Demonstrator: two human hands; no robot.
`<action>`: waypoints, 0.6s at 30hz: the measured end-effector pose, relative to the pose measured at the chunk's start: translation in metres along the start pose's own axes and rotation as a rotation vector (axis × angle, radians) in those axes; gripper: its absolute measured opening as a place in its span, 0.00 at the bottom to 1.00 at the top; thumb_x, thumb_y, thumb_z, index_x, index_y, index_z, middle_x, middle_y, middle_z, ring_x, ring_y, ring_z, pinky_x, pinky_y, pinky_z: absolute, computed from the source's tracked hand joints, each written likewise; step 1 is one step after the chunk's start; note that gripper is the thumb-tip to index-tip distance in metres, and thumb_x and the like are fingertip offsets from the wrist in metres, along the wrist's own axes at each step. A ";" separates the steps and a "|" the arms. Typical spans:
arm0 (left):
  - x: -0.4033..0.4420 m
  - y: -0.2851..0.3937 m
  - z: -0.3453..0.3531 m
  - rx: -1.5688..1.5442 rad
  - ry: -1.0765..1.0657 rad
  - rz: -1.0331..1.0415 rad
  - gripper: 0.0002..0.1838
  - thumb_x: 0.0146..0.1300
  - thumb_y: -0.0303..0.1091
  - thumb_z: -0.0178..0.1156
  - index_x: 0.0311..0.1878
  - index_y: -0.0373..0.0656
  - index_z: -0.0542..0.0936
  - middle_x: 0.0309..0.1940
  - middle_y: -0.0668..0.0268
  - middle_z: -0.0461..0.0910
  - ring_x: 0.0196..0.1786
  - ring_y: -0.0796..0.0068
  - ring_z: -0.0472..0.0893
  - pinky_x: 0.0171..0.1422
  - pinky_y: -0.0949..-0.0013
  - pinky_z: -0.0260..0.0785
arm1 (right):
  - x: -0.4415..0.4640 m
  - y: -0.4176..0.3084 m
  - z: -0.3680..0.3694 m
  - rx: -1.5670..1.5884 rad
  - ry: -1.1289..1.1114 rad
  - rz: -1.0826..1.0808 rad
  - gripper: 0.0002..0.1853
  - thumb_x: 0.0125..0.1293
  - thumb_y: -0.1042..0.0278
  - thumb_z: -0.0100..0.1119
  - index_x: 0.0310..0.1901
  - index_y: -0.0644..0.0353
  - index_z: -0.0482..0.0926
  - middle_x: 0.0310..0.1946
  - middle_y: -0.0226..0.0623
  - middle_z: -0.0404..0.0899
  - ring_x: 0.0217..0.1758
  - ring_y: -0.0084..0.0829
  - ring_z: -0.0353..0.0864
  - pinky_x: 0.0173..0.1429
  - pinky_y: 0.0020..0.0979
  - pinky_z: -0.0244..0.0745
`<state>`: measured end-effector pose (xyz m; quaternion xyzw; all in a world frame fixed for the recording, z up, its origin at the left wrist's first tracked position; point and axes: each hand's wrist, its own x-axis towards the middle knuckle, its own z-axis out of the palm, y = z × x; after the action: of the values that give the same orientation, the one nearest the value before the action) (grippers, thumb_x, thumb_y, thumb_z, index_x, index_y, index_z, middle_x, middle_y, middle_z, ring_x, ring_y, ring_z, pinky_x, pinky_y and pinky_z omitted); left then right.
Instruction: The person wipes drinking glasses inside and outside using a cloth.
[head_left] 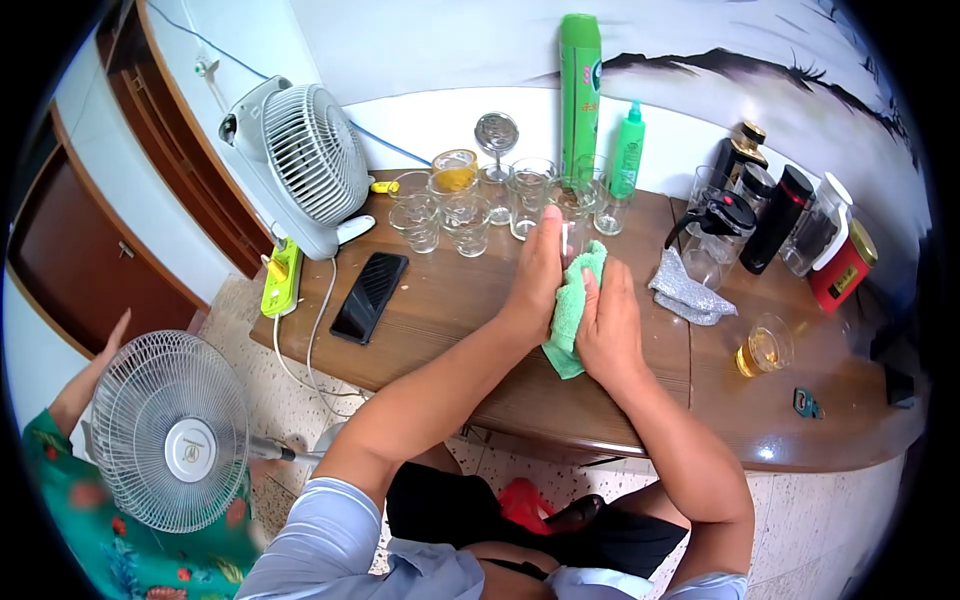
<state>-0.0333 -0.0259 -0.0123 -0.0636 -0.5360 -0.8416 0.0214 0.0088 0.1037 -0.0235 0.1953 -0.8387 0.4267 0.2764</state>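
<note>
Over the front part of the wooden table, my left hand (538, 275) is closed on a clear drinking glass (573, 238), mostly hidden by my fingers and the cloth. My right hand (612, 325) grips a green cloth (568, 318) and presses it against the glass. The cloth's lower corner hangs below both hands. Just beyond them stands a group of clear glasses (467, 222), several in number. A tall green can (580, 95) and a green spray bottle (628, 150) are behind the glasses.
On the wooden table (450, 330) lie a black phone (369, 297), a grey cloth (692, 290) and a glass of amber drink (764, 347). A glass pot (712, 240) and flasks stand right. A box fan (305, 155) is left; a person (130, 490) stands behind a round fan (170, 430).
</note>
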 end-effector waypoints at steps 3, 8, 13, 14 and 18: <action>-0.011 -0.004 0.018 -0.052 -0.093 -0.132 0.34 0.83 0.66 0.40 0.54 0.42 0.80 0.43 0.64 0.85 0.44 0.76 0.84 0.50 0.66 0.79 | 0.010 0.012 -0.008 0.132 0.132 0.061 0.16 0.87 0.59 0.43 0.51 0.66 0.74 0.43 0.55 0.79 0.44 0.53 0.82 0.50 0.48 0.77; -0.034 0.003 0.043 -0.010 -0.091 -0.328 0.32 0.82 0.67 0.44 0.55 0.46 0.80 0.38 0.69 0.83 0.35 0.77 0.83 0.35 0.70 0.75 | 0.030 0.053 -0.017 0.881 0.121 0.435 0.21 0.88 0.53 0.43 0.50 0.61 0.80 0.38 0.32 0.81 0.40 0.23 0.80 0.47 0.31 0.77; -0.006 -0.013 0.015 0.021 -0.069 -0.155 0.35 0.80 0.68 0.46 0.62 0.43 0.77 0.49 0.62 0.83 0.50 0.68 0.83 0.54 0.60 0.79 | 0.011 0.057 0.009 0.834 0.025 0.449 0.23 0.88 0.47 0.44 0.53 0.61 0.79 0.39 0.43 0.85 0.41 0.36 0.84 0.49 0.40 0.80; 0.007 -0.019 0.004 -0.023 -0.058 -0.080 0.34 0.79 0.68 0.47 0.61 0.43 0.76 0.46 0.63 0.82 0.49 0.68 0.82 0.53 0.60 0.79 | 0.005 0.058 0.017 0.633 0.013 0.321 0.22 0.88 0.48 0.44 0.50 0.62 0.76 0.38 0.51 0.85 0.40 0.46 0.86 0.49 0.46 0.80; -0.003 0.017 0.007 0.040 0.152 -0.067 0.31 0.78 0.67 0.51 0.57 0.43 0.75 0.35 0.65 0.79 0.36 0.73 0.80 0.44 0.65 0.76 | 0.002 0.005 0.003 0.267 0.001 0.176 0.16 0.86 0.58 0.47 0.42 0.64 0.70 0.37 0.62 0.80 0.42 0.68 0.79 0.47 0.56 0.73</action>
<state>-0.0276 -0.0272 0.0059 0.0191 -0.5513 -0.8333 0.0353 0.0033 0.1038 -0.0272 0.1560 -0.7881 0.5572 0.2101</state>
